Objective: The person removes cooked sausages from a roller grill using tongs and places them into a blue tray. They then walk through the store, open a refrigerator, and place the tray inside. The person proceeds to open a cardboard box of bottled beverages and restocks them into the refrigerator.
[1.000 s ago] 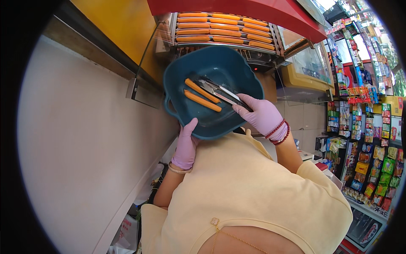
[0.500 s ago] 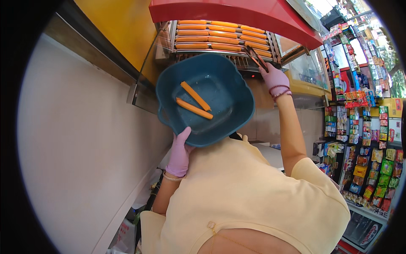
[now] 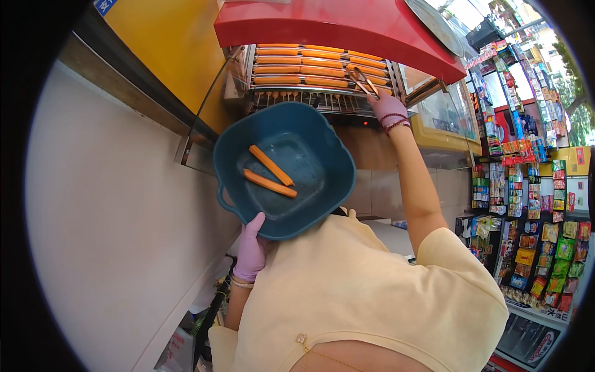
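Observation:
My left hand [image 3: 251,249], in a thin pink glove, grips the near left rim of a dark blue plastic basin [image 3: 310,214], thumb over the edge. Two orange sausages [image 3: 271,165] lie side by side on its bottom. My right hand [image 3: 389,108], gloved alike, is closed on metal tongs [image 3: 364,82] that reach over the roller grill [image 3: 396,77]. Rows of sausages [image 3: 326,71] rest on the grill's rollers. The tongs' tips are over the sausages at the right; whether they grip one I cannot tell.
A red hood [image 3: 334,22] overhangs the grill, and glass panels [image 3: 211,105] stand at its sides. Several sticks [image 3: 291,97] line its front. A pale wall [image 3: 118,217] runs along the left. Racks of packaged snacks [image 3: 539,248] stand at the right.
The basin, with its two sausages and my left hand, has shifted left and nearer in the view. My right hand and the tongs have moved slightly left, over the rollers.

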`<state>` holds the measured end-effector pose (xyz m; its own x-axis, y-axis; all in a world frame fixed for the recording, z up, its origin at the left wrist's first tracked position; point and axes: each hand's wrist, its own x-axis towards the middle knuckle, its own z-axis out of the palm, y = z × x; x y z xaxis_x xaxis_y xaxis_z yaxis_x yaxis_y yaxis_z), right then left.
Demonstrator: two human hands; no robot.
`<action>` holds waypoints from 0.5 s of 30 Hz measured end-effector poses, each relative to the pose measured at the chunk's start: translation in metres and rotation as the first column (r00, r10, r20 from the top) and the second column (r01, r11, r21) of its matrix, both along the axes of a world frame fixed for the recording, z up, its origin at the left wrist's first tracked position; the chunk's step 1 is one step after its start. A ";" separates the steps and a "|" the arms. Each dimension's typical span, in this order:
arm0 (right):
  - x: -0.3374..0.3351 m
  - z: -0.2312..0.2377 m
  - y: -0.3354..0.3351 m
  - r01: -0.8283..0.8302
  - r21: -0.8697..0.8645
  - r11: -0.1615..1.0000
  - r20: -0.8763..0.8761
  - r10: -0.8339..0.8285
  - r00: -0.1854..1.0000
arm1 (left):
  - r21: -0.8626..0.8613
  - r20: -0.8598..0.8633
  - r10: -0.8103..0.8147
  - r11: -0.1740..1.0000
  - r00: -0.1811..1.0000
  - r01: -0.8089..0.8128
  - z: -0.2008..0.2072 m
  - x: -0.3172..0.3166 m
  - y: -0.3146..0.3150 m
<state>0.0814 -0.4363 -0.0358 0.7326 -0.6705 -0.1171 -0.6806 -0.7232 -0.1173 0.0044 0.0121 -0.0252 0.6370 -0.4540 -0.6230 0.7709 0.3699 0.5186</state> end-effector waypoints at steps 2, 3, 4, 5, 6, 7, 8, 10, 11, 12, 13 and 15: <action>-0.009 0.007 0.005 0.057 0.004 0.998 0.062 -0.057 0.996 | 0.006 0.005 -0.014 1.000 1.000 0.014 0.002 0.000 -0.002; -0.013 0.010 0.008 0.062 0.016 0.998 0.076 -0.063 0.995 | 0.001 0.001 -0.016 1.000 1.000 0.016 0.004 0.001 -0.005; -0.016 0.015 0.012 0.065 0.029 0.997 0.089 -0.067 0.994 | -0.003 -0.003 -0.017 1.000 1.000 0.017 0.005 0.002 -0.007; -0.020 0.018 0.014 0.070 0.042 0.997 0.100 -0.074 0.992 | -0.021 -0.002 -0.020 1.000 1.000 0.020 0.004 0.002 -0.007; -0.020 0.015 0.012 0.069 0.033 0.997 0.047 -0.071 0.996 | -0.040 -0.002 -0.021 0.999 1.000 0.021 0.002 0.002 -0.007; -0.020 0.008 0.009 0.035 0.006 0.999 0.054 -0.035 0.998 | -0.058 -0.002 -0.020 0.998 1.000 0.020 0.001 0.002 -0.007; -0.020 0.002 0.009 -0.001 -0.028 1.000 0.055 0.002 0.999 | -0.064 0.004 -0.027 0.998 1.000 0.028 -0.001 0.002 -0.007; -0.022 -0.004 0.004 -0.005 -0.064 0.998 0.037 0.008 0.999 | -0.078 0.016 -0.036 0.996 0.999 0.037 -0.003 0.004 -0.008; -0.021 -0.004 0.005 0.015 -0.064 0.998 0.020 -0.014 1.000 | -0.113 0.018 -0.025 0.993 1.000 0.027 -0.002 0.002 -0.009; -0.019 -0.003 0.005 0.035 -0.066 0.997 0.003 -0.035 0.999 | -0.150 0.021 -0.013 0.989 1.000 0.016 0.000 0.001 -0.009; -0.019 -0.007 -0.001 0.034 -0.066 0.997 0.032 -0.032 0.999 | -0.187 0.023 0.001 0.982 1.000 0.003 0.003 0.001 -0.010; -0.022 -0.016 -0.010 0.026 -0.096 0.995 0.017 -0.025 1.000 | -0.174 0.016 0.018 0.985 1.000 -0.015 0.010 -0.001 -0.013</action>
